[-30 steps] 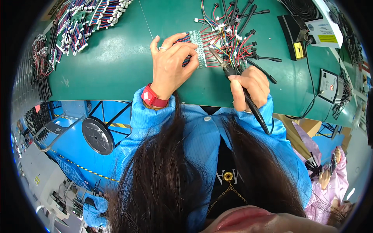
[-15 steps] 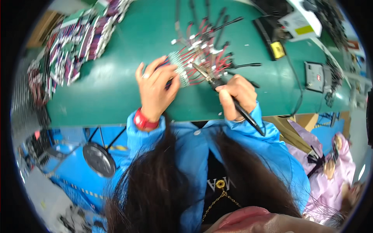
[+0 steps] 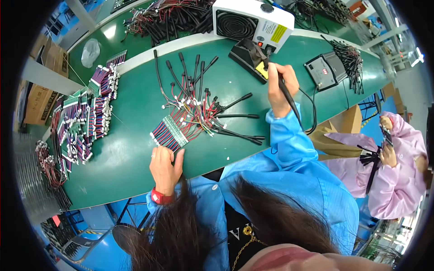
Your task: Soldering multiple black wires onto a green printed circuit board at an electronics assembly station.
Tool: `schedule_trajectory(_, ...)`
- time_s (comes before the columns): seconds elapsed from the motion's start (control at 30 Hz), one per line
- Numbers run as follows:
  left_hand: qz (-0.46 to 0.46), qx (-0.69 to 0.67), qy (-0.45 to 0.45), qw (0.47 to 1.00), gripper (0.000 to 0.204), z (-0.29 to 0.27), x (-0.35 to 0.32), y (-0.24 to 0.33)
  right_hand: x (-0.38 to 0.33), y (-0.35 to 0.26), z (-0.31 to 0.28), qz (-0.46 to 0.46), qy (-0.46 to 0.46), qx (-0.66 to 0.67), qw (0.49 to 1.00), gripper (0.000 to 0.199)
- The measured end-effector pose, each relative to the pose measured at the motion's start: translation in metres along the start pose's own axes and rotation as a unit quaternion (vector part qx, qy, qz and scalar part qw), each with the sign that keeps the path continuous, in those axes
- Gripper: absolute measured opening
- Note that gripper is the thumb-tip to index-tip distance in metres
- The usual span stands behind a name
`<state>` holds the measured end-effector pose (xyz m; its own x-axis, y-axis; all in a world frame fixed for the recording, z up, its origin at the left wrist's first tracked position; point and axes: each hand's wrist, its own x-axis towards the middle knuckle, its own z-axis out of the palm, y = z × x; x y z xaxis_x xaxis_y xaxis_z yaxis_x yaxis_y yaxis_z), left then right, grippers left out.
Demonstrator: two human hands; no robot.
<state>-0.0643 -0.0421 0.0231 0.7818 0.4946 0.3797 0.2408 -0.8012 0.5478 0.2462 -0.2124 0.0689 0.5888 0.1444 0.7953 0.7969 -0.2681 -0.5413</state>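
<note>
My right hand [image 3: 282, 86] is closed round the black handle of a soldering iron [image 3: 287, 97]. The iron's front end is at the black soldering iron stand [image 3: 246, 58], and its tip is hidden there. My left hand [image 3: 165, 168], with a red band on the wrist, rests curled on the table at the near ends of some striped wires [image 3: 165, 137]. Whatever lies under its fingers is hidden. Those wires run to a pale green strip of small circuit boards [image 3: 174, 129]. From the strip's other side, red and black leads [image 3: 199, 106] with black cable ends fan out.
Finished-looking bundles of boards and wires [image 3: 83, 113] lie at the left. A white fan unit [image 3: 253, 22] stands behind the iron stand. Further right is a grey control box [image 3: 324, 71] beside black cables [image 3: 350, 65]. A person in pink [image 3: 398, 167] sits at the right.
My right hand has carried the soldering iron from the boards, away and right, to the stand. My left hand has drawn back from the boards to the wire ends. The view has shifted.
</note>
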Motion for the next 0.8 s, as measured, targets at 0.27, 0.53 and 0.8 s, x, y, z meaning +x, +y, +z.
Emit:
schedule_trajectory(0.27,0.070,0.068,-0.014,0.995,0.027,0.025,0.017,0.004,-0.038,-0.033,-0.033,0.119,0.051,0.085,0.988,0.010)
schedule_trajectory(0.53,0.047,0.005,0.000,0.999,0.019,0.021,0.021,0.014,-0.044,-0.056,-0.023,0.022,-0.036,0.201,0.979,0.049)
schedule_trajectory(0.8,0.021,-0.077,0.038,0.996,0.005,-0.004,0.019,0.036,-0.081,-0.112,0.000,-0.002,-0.185,0.291,0.939,0.027)
